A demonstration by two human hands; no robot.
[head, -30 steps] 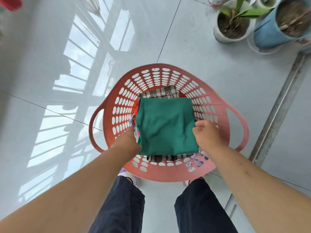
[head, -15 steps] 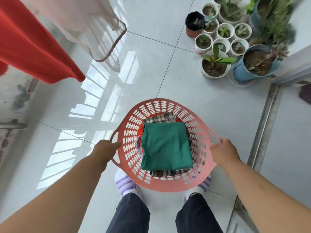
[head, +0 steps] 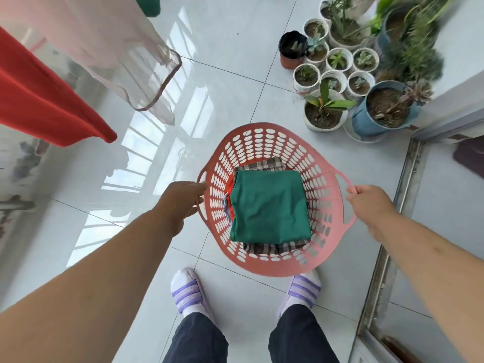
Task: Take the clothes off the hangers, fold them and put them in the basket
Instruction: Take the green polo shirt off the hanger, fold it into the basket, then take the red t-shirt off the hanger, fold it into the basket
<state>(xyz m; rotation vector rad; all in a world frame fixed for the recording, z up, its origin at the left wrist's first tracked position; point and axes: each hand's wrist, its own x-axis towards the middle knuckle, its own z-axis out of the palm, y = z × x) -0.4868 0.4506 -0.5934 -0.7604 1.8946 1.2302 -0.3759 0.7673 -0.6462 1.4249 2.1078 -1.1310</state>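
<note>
A salmon-pink plastic basket (head: 264,142) is in front of my feet. In it a folded green garment (head: 269,208) lies on top of a folded plaid garment (head: 262,165). My right hand (head: 372,205) grips the basket's right handle, fingers curled round it. My left hand (head: 180,203) is at the left handle with its fingers stretched out against it. A red garment (head: 44,100), a sheer pale pink garment (head: 110,51) and the edge of a green one (head: 150,6) hang at the upper left.
Several potted plants (head: 340,74) and a blue pot (head: 379,111) stand on the glossy tiled floor behind the basket on the right. A metal door track (head: 400,195) runs along the right side, with a dark mat (head: 471,158) beyond it.
Both hands left the folded green garment and moved out to the basket's handles. The view pulled back and up, bringing the hanging clothes and the plants into sight.
</note>
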